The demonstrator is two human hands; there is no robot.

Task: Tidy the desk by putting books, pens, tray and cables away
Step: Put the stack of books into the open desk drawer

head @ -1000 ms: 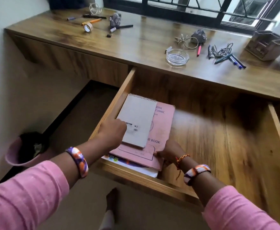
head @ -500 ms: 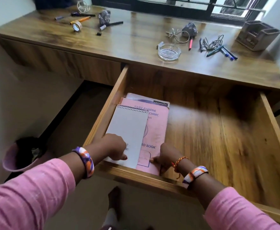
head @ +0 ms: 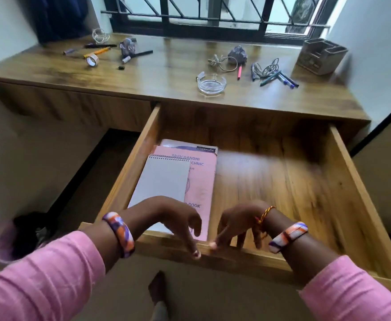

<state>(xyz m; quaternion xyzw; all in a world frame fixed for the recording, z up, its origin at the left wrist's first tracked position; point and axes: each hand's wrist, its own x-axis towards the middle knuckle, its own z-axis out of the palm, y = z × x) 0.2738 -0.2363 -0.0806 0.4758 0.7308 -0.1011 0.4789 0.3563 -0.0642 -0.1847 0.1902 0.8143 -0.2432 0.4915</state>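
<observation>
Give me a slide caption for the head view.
Books stacked in open drawer, both hands above its front edge.

Home study corner, probably a bedroom or spare room. Built-in wooden desk (head: 166, 72) set wall to wall beneath a barred window (head: 213, 17); one wide drawer (head: 271, 181) open with notebooks (head: 190, 177) inside. Loose pens (head: 280, 78), cables (head: 267, 68), tape roll (head: 92, 59), desk organiser (head: 322, 55). Pink bin (head: 16, 237) on floor, blurred.
</observation>
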